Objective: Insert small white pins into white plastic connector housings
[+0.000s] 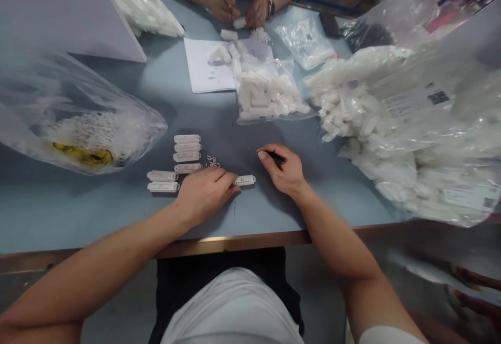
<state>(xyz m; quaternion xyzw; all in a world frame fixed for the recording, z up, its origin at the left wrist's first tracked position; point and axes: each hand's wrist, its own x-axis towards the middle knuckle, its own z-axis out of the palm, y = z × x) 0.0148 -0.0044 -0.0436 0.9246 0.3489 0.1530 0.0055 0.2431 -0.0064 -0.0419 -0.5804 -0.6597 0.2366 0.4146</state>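
Observation:
My left hand (pixel 205 188) rests on the table with its fingers closed on the left end of a small white plastic part (pixel 245 180). The part lies flat and has a row of small dark slots. To its right, my right hand (pixel 287 173) grips a thin black pen-like tool (pixel 278 157); the tip lies by the fingertips, apart from the white part. Several similar white parts (pixel 187 147) stand in a stack left of my left hand, with two more parts (pixel 162 181) lower left. A little pile of tiny white pieces (pixel 212 161) lies just beyond my left fingers.
A clear bag (pixel 90 130) of small pieces sits at the left. Ahead are a bag of white parts (pixel 270 93) and a paper sheet (pixel 203 75). Large filled bags (pixel 415 125) line the right. Across the table, a co-worker's hands (pixel 223 4) hold a tool and a white part.

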